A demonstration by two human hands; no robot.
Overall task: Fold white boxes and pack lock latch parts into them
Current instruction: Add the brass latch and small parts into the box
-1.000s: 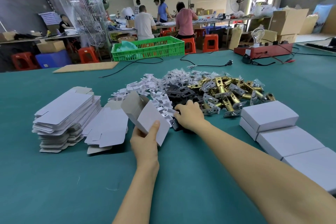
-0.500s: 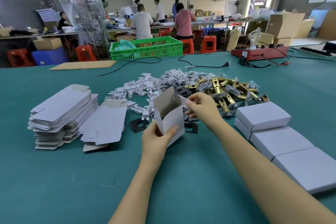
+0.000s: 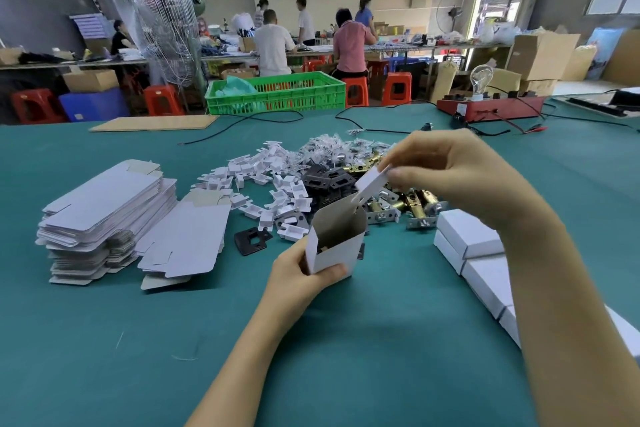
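My left hand (image 3: 300, 276) grips an open white box (image 3: 335, 242) upright above the green table, its mouth facing up with something dark inside. Above the box mouth, my right hand (image 3: 446, 172) pinches a small white plastic piece (image 3: 372, 180) by its top end. Behind lie a heap of white plastic pieces (image 3: 266, 180), black plates (image 3: 329, 184) and brass latches (image 3: 412, 203). One black plate (image 3: 252, 241) lies alone on the cloth. Flat white box blanks (image 3: 107, 208) are stacked at left.
Closed white boxes (image 3: 471, 239) line the right side by my right forearm. A green crate (image 3: 277, 94), a cardboard sheet (image 3: 156, 123), black cables and a red box with a lamp (image 3: 488, 107) stand at the table's far edge. People work at benches beyond.
My right hand left the parts heap and rose over the box, now pinching a white plastic piece. The left hand turned the box upright and lowered it slightly.
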